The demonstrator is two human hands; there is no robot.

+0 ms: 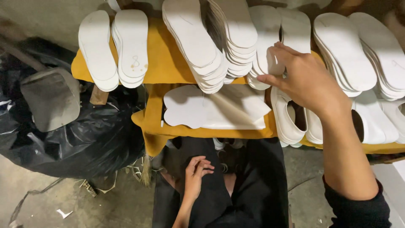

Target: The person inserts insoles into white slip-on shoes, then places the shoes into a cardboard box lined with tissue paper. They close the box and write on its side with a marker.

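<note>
My right hand (301, 78) reaches forward over the yellow-covered bench (168, 63), fingers spread and touching a stack of white insoles (263, 46) in the middle of the row. My left hand (195, 173) rests low on a dark apron (249, 185) over my lap, fingers loosely curled, holding nothing. Several fanned stacks of white insoles lie along the back, one (198, 42) just left of my right hand. Flat white cut upper pieces (215, 107) sit near the front edge. White shoe uppers (289, 118) stand under my right wrist.
A black plastic bag (84, 139) fills the floor at left, with a grey metal piece (50, 99) on it. Scraps lie on the concrete floor (63, 202). More insole stacks (367, 50) and uppers (379, 122) crowd the right end.
</note>
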